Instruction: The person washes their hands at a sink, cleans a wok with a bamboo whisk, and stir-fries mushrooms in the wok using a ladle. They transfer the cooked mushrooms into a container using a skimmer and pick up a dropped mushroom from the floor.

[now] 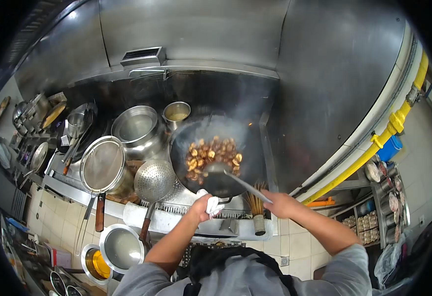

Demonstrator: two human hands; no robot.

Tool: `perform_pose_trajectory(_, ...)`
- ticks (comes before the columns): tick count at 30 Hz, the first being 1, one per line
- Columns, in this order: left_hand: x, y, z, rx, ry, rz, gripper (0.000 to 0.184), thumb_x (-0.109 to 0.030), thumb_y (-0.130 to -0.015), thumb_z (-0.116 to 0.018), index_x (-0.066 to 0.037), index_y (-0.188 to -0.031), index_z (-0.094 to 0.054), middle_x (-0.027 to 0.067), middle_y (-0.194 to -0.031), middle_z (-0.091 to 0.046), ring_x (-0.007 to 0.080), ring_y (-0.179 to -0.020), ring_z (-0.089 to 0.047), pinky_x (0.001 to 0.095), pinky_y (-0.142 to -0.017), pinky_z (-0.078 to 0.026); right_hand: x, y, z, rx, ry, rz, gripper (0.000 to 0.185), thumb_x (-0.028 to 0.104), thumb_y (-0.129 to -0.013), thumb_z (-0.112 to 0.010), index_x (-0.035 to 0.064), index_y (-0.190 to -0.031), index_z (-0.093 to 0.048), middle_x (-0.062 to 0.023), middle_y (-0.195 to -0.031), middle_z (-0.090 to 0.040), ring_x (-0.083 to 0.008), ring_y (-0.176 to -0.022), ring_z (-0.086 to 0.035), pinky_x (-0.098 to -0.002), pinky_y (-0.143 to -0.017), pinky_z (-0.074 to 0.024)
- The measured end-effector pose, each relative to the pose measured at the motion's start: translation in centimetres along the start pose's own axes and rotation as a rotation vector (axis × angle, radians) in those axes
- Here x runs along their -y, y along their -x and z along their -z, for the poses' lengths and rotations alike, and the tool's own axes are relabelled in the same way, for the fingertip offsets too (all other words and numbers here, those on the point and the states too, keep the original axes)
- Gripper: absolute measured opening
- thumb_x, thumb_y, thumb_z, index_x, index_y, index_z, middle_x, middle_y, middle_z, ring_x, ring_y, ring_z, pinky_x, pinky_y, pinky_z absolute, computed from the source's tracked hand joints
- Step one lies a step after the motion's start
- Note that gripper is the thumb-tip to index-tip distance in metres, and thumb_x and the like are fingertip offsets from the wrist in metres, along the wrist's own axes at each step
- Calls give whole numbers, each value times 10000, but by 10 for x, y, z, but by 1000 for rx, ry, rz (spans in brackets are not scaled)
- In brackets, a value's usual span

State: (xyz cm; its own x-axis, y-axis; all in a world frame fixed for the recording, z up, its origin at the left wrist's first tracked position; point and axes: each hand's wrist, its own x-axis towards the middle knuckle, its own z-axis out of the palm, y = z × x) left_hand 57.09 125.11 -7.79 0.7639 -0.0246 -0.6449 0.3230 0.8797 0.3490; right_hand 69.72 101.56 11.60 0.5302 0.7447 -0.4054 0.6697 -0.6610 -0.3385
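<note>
A dark wok sits on the stove, with steam rising from it. Browned mushroom-like pieces fill its middle. My left hand is closed around a folded white cloth at the wok's near rim, beside its loop handle. In my right hand is the long handle of a metal wok ladle, whose bowl end lies inside the wok at the near edge of the food. The fingers of both hands are wrapped shut.
Left of the wok are a perforated skimmer, a fine-mesh strainer, a large pot and a small pot. A bamboo brush stands right of the wok. A yellow pipe runs along the right.
</note>
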Motion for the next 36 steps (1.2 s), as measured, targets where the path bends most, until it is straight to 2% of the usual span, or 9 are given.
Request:
perform_pose_trajectory(2,41,-30,42,180,152,-104,198,-191,-916,-421,-78,-964,-577,123,-866,-630,300,-790,-642,454,-589,-545,5,-20,-10,-54,-24,-25,536,275,-911,-509,89,-1392,-364,-247,-1198,-553,-396,-1116,-525,-430,-958,-418)
perform_pose_trajectory(4,76,2,14,-199,184,-124,213,-135,-918,-415,-72,-1084,-533,132,-912,-628,314,-801,-646,480,-637,-562,6,-20,-6,-119,-47,-52,535,273,-911,-506,95,-1393,-360,-247,-1189,-557,-399,-1106,-529,-435,-950,-424)
perform_pose_trajectory(6,81,31,-3,-137,15,-180,217,-126,-921,-430,-44,-1101,-520,125,-939,-631,293,-778,-655,470,-657,-582,-2,1,4,-189,-99,35,535,270,-907,-513,102,-1392,-364,-234,-1186,-565,-396,-1097,-536,-436,-951,-427)
perform_pose_trajectory(10,15,13,-10,1,114,-131,242,-231,-959,-374,-69,-988,-550,114,-838,-642,300,-716,-657,447,-570,-561,-38,54,36,-148,-7,216,529,272,-908,-507,121,-1396,-370,-219,-1176,-578,-397,-1071,-552,-433,-943,-436)
perform_pose_trajectory(15,-23,-27,1,-47,-31,-76,230,-272,-937,-406,-111,-917,-569,70,-789,-635,260,-700,-659,396,-528,-533,-4,73,64,155,300,-208,536,258,-907,-491,133,-1409,-351,-208,-1178,-581,-378,-1073,-556,-438,-935,-439)
perform_pose_trajectory(23,27,-37,14,215,85,-202,263,-274,-955,-389,-77,-962,-564,105,-875,-648,295,-768,-658,454,-604,-559,-14,-31,-7,-90,123,-39,531,258,-908,-494,123,-1401,-352,-230,-1087,-610,-398,-977,-588,-469,-853,-465)
perform_pose_trajectory(26,91,-8,21,-164,133,-138,231,-135,-932,-435,-16,-1113,-514,140,-964,-631,301,-803,-654,473,-690,-578,-8,-23,-5,-193,4,-35,533,258,-905,-497,120,-1399,-351,-244,-1080,-607,-401,-971,-591,-469,-873,-457)
perform_pose_trajectory(31,41,22,8,87,189,-45,235,-212,-941,-400,-44,-1004,-552,137,-891,-641,316,-765,-659,447,-577,-563,-25,51,19,-84,-32,128,548,264,-898,-520,130,-1404,-355,-217,-1188,-571,-383,-1079,-552,-422,-938,-442)
perform_pose_trajectory(36,-7,37,-30,-92,-11,-108,266,-241,-941,-396,-40,-957,-570,115,-858,-642,289,-748,-656,419,-564,-542,-29,36,-1,-45,80,222,546,269,-900,-520,135,-1405,-358,-211,-1192,-570,-383,-1083,-547,-430,-934,-440)
